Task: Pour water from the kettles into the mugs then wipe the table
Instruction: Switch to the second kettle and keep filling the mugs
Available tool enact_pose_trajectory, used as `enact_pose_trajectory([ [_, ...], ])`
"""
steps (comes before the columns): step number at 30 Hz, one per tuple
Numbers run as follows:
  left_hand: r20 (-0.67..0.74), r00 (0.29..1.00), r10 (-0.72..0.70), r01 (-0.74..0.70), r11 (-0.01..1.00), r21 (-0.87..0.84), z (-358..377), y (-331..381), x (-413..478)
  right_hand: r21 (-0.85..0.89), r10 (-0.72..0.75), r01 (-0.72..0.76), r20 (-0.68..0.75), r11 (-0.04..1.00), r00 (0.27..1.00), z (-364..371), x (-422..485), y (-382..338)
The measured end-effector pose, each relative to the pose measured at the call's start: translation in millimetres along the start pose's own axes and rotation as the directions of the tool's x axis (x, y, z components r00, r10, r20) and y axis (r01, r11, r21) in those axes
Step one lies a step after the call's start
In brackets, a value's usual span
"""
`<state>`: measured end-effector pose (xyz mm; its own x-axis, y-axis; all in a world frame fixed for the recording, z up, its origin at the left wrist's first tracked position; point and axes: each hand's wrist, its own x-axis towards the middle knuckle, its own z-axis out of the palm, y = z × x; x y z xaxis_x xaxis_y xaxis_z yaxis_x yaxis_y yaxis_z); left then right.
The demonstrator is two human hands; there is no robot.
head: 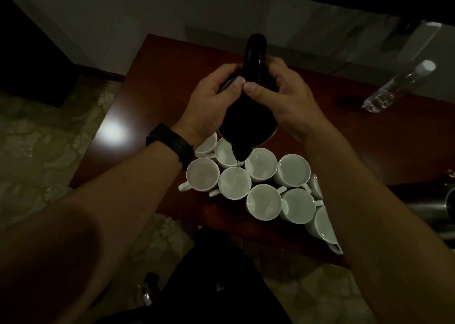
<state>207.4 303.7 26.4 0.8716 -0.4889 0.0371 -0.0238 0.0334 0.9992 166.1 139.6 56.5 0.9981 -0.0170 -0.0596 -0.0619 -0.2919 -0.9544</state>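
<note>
— Where is the kettle?
— The black kettle (246, 116) is at mid-frame, tipped spout-down over the white mugs (294, 169) clustered on the red-brown desk (172, 77).
— And the grips?
— Both are curled round it. The left grip (211, 102) clasps its left side and the right grip (288, 99) its right, with the thumbs almost touching on top.
— Is water running?
— A thin stream (237, 169) falls from the spout into one mug (235, 183) at the cluster's left.
— What else is there?
— A clear bottle (398, 84) with a white cap lies at upper right, and a metal vessel (438, 208) sits at the right edge. There is a black wristband (170, 142) on the left wrist.
</note>
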Motion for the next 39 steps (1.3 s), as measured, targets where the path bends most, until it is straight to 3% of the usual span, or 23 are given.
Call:
enact_pose_trajectory([
  [39, -0.027, 0.999, -0.026, 0.025, 0.999, -0.029, 2.1, 2.3, -1.8, -0.027, 0.012, -0.012, -0.014, 1.000, 1.000, 1.4, -2.2, -4.7],
])
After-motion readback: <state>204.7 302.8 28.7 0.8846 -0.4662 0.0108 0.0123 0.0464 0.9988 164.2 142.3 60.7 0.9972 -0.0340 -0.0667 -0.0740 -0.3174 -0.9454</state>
